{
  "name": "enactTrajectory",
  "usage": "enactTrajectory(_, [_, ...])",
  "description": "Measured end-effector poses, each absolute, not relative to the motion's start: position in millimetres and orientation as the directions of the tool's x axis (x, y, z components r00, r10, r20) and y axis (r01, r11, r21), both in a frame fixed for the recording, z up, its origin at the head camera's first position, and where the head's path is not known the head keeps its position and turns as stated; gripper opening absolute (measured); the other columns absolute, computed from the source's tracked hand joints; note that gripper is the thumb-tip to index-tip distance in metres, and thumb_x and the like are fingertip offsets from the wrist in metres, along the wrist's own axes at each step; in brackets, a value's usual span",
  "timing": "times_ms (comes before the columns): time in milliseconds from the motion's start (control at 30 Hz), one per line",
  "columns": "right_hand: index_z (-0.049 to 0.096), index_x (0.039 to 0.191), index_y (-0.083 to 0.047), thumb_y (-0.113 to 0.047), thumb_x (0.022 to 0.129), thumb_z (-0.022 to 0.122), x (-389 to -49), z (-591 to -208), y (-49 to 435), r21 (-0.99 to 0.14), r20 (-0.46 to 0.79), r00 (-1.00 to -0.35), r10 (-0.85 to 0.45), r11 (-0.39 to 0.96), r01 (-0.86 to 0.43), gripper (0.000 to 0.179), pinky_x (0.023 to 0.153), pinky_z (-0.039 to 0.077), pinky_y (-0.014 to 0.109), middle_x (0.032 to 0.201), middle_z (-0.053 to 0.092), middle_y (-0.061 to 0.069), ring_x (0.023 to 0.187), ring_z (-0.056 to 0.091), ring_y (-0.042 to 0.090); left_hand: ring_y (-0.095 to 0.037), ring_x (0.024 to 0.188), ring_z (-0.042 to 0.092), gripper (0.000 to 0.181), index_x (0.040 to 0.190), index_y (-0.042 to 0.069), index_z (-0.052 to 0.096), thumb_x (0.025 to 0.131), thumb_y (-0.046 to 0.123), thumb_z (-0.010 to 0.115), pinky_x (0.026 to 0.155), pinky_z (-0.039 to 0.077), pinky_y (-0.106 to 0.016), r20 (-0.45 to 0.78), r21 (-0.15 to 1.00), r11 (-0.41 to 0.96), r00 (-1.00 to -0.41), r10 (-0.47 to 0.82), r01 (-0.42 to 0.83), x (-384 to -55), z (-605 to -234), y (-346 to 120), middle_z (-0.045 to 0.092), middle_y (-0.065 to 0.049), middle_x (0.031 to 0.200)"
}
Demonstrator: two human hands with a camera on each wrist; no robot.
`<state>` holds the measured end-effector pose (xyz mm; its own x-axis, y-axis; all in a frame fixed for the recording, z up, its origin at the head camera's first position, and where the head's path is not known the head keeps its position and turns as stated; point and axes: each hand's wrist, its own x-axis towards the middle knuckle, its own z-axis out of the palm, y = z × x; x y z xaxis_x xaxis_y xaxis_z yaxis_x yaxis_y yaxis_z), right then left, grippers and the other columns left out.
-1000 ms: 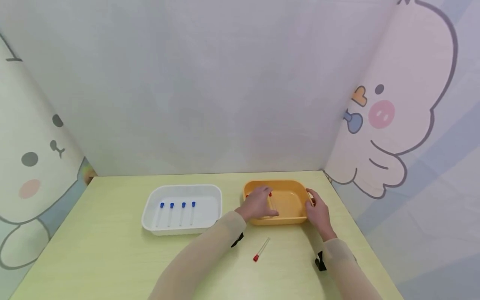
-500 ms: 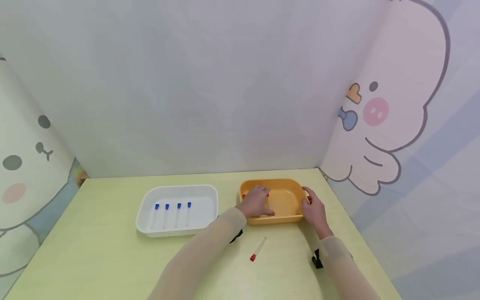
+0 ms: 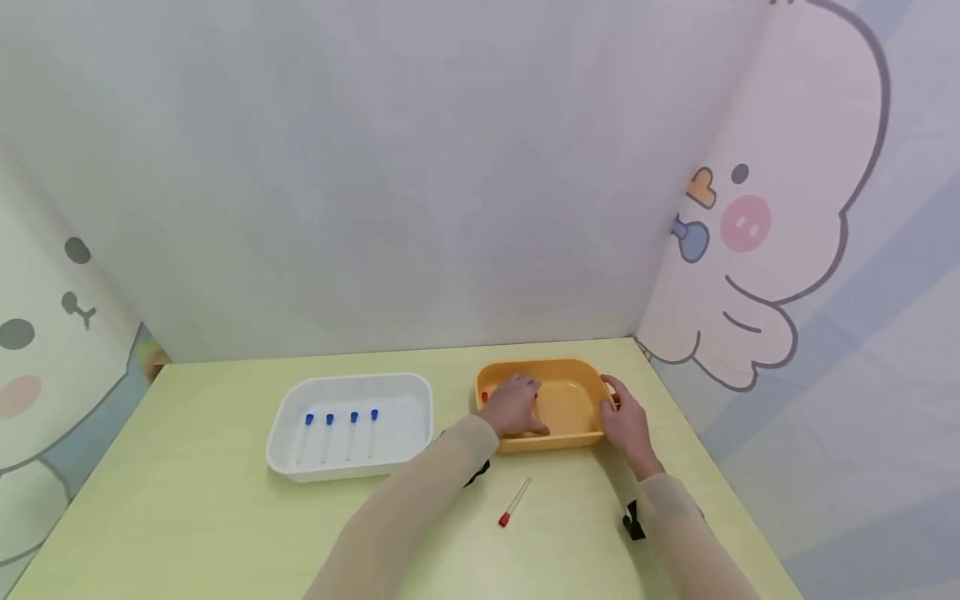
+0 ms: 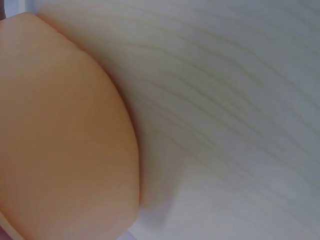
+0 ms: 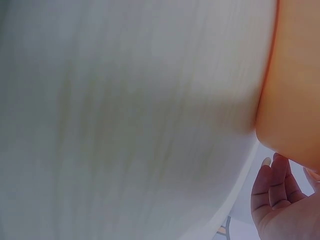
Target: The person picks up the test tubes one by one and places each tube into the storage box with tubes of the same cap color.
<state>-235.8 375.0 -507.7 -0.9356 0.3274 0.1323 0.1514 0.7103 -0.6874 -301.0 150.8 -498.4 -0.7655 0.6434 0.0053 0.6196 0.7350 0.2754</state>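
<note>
An orange basin (image 3: 573, 408) stands at the right of the table. My left hand (image 3: 512, 406) reaches into its left half, fingertips at the red cap and thumb at the lower end of a thin clear test tube (image 3: 536, 408). Another red cap (image 3: 484, 397) shows left of that hand, the rest of its tube hidden. With fingers and thumb, my right hand (image 3: 628, 427) grips the basin's right end; in the right wrist view its fingers (image 5: 277, 185) are curled at the basin's edge. A red-capped test tube (image 3: 516, 500) lies on the table in front of the basin.
Left of the basin is a white tray (image 3: 405, 404) with several blue-capped test tubes (image 3: 352, 437) lying in a row. Behind the table (image 3: 187, 492) hangs a pale curtain (image 3: 337, 183), with cartoon-printed cloth at both sides.
The head view has shifted slightly, moving the scene a little to the left. Both hands keep their places at the basin, and the left fingers and thumb have barely moved.
</note>
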Motion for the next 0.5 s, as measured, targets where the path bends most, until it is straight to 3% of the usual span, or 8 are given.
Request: enactTrajectory(500, [0.048,0.152,-0.013,-0.013,0.105,0.045,-235.5,-507.0,375.2,-0.693,0.115,-0.939,0.323,0.703,0.157,0.047,0.071,0.045,0.028,0.111,0.063,0.023,0.089,0.059,0.029,-0.027,0.145,0.045,0.093,0.154,0.012,0.048,0.081,0.060,0.081,0.125,0.034,-0.045,-0.035,0.252,0.766,-0.786,0.618,0.591,-300.2,-498.3,150.4,0.054,-0.005,0.155])
